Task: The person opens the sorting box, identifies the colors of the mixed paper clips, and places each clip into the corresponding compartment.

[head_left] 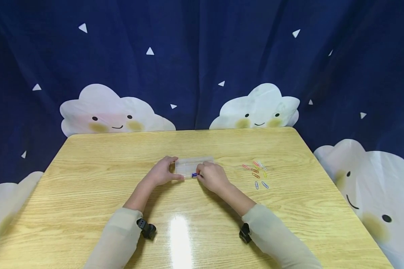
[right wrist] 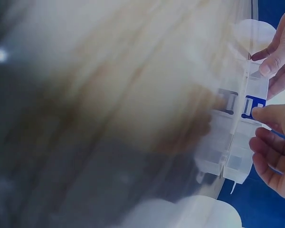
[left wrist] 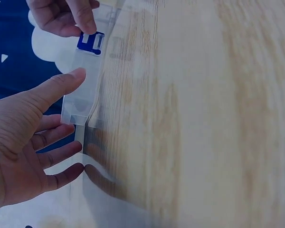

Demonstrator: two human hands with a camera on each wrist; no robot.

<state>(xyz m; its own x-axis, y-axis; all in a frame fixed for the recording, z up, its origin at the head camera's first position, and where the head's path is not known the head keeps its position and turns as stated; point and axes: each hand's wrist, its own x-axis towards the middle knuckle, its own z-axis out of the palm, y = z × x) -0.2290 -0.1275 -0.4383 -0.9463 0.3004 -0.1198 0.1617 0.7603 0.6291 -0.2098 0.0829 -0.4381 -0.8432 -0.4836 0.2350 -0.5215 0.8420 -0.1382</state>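
Observation:
A clear plastic box with compartments lies near the middle of the table, a blue latch on its front side. My left hand holds the box's left end, thumb at the near edge and a fingertip at the far corner. In the left wrist view, its other fingers spread past the end of the box. My right hand pinches at the blue latch; the right wrist view has the thumb on the latch and the other fingers curled beside the box. Part of the box's right side is hidden by this hand.
To the right of the box lie several loose paper clips: red ones, a yellow one, blue ones, and pink and white ones farther back. A dark blue curtain with cloud prints hangs behind the wooden table.

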